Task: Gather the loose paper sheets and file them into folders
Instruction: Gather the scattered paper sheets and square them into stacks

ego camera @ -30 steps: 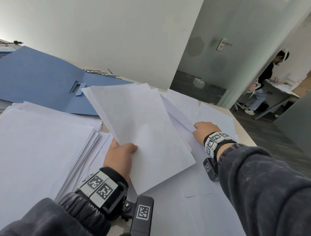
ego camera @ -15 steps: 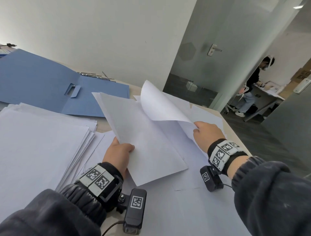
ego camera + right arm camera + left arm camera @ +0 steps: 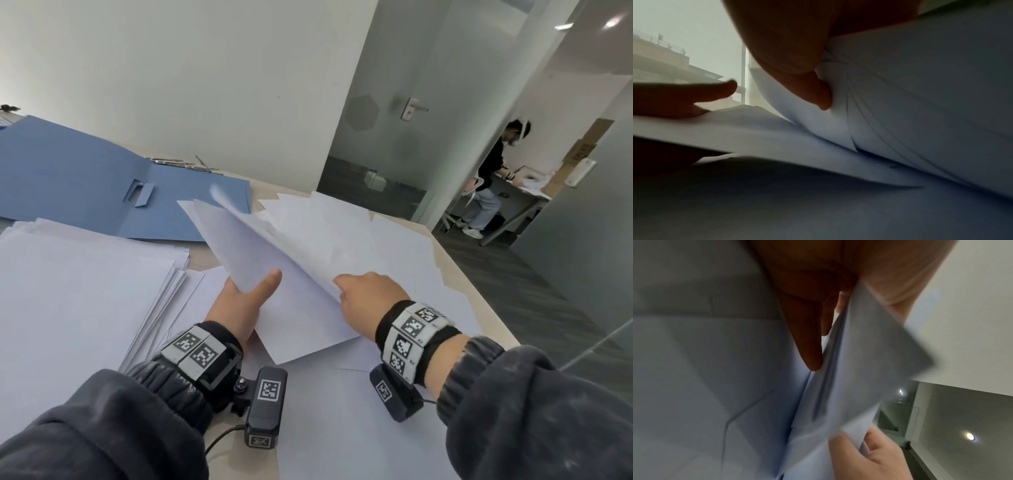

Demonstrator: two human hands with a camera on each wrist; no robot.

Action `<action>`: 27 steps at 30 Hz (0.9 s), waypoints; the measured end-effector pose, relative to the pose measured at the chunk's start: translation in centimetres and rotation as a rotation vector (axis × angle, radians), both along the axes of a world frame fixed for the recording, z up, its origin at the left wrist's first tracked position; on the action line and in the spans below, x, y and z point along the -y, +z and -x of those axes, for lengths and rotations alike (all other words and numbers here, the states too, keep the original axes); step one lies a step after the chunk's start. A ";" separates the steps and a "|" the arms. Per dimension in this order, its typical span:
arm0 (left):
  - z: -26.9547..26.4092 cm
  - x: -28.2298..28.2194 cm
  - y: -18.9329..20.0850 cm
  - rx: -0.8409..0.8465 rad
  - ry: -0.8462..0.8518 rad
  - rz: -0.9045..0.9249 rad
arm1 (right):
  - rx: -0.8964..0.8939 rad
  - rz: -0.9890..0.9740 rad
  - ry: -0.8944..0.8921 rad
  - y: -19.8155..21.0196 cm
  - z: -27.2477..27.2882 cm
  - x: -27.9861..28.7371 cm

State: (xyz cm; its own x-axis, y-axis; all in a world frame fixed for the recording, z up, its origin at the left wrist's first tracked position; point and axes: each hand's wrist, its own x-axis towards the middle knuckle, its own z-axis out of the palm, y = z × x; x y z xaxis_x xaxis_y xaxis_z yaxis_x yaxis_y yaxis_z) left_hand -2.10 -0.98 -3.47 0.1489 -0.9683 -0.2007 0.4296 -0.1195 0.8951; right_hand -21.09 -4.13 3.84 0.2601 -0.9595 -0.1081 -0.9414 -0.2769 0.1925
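My left hand (image 3: 251, 298) grips a bundle of white sheets (image 3: 274, 260) by its near left edge, thumb on top, and holds it tilted above the table. The left wrist view shows its fingers (image 3: 809, 344) under the bundle (image 3: 855, 369) and the thumb on the other side. My right hand (image 3: 346, 291) pinches one sheet (image 3: 318, 246) at its near corner and holds it against the bundle's right side. In the right wrist view, the thumb (image 3: 818, 91) presses into that curved sheet (image 3: 890, 97). An open blue folder (image 3: 85, 181) lies at the far left.
A thick stack of white paper (image 3: 78, 291) lies at the left, below the folder. More loose sheets (image 3: 411, 253) are spread over the table's right part, up to its edge (image 3: 493, 308). Beyond a glass door (image 3: 411, 137), another person (image 3: 489, 178) stands at a desk.
My right hand lifted one loose sheet from the right and swung it left onto the bundle. The left hand raised the bundle's far end, and its thumb now lies straighter on top.
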 end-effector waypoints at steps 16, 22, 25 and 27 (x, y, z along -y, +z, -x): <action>-0.4 0.2 0.8 0.086 0.135 -0.173 | 0.058 -0.284 0.231 -1.9 2.3 -0.2; -0.6 0.4 1.1 0.132 0.138 -0.222 | 0.076 -0.265 0.213 -2.6 5.4 1.0; -0.8 0.6 1.2 0.167 0.126 -0.253 | 0.170 -0.276 0.179 -2.3 6.4 1.2; -1.1 1.0 0.7 0.202 0.131 -0.265 | 0.278 -0.298 0.152 -1.8 6.6 1.1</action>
